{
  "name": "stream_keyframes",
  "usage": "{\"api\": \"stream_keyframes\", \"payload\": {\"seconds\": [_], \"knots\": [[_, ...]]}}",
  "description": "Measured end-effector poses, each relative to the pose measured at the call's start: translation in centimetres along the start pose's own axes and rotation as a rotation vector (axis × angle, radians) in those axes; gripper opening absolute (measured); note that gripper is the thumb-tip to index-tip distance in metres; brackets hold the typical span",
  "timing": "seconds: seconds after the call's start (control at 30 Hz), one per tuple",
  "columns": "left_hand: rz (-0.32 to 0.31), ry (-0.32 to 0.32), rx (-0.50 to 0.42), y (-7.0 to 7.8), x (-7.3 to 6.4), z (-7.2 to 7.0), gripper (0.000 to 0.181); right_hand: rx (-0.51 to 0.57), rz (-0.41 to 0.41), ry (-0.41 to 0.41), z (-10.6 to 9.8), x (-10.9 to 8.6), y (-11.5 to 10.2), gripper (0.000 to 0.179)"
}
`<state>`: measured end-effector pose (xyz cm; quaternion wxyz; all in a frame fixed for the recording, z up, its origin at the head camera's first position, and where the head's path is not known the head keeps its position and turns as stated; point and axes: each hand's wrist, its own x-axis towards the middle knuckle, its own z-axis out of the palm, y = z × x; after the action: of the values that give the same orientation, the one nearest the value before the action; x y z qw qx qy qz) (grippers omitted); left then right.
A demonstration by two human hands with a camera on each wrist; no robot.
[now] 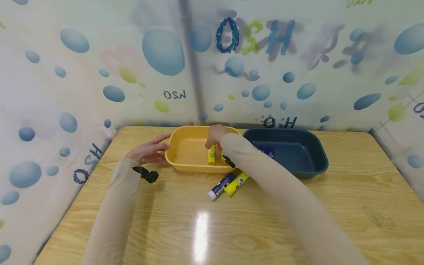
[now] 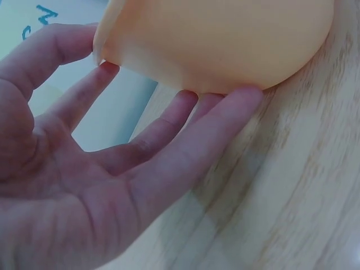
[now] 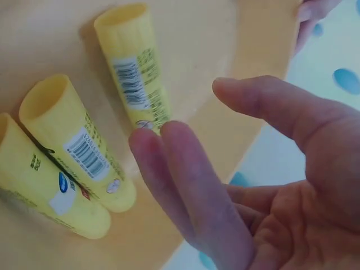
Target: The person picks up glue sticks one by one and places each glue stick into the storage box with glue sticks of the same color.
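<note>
My left hand (image 1: 150, 151) rests its extended fingertips on the left end of a yellow-orange plastic tub (image 1: 187, 149); in the left wrist view the fingers (image 2: 185, 140) touch its rim and outer wall. Over the right part of this tub is my right hand (image 1: 216, 135), holding nothing. The right wrist view shows its thumb (image 3: 264, 97) spread away from two extended fingers. Those fingertips overlap the lower end of a yellow glue stick (image 3: 132, 73) lying in the tub. Two more yellow glue sticks (image 3: 84, 146) lie side by side there.
A dark blue tub (image 1: 298, 156) stands just right of the yellow one, with dark blue glue sticks (image 1: 269, 151) inside, partly behind my right sleeve. On the wooden table (image 1: 165, 221) in front lie a dark blue glue stick (image 1: 221, 186) and a yellow one (image 1: 236, 185). A patterned curtain (image 1: 212, 84) hangs behind.
</note>
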<state>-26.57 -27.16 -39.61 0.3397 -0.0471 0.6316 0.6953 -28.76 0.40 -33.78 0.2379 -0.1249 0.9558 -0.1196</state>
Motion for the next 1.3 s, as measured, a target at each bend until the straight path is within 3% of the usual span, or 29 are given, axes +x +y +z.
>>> {"api": "stream_keyframes", "payload": {"seconds": [0.33, 0.63, 0.93, 1.3], "knots": [[0.002, -0.015, -0.013, -0.1, -0.1, -0.5, 0.069, 0.038, -0.091, -0.007, -0.4, -3.9, 0.1, 0.036], [0.000, -0.019, -0.013, -0.1, -0.1, -0.3, 0.068, 0.017, -0.160, 0.026, -0.9, -6.5, 0.7, 0.026], [0.006, -0.036, -0.004, 0.0, 0.0, -0.1, 0.067, -0.021, -0.214, 0.057, 0.4, -8.7, 1.5, 0.029], [0.008, -0.040, 0.005, -0.1, 0.0, -0.1, 0.070, 0.019, -0.251, 0.025, 2.0, -11.0, 3.3, 0.029]]}}
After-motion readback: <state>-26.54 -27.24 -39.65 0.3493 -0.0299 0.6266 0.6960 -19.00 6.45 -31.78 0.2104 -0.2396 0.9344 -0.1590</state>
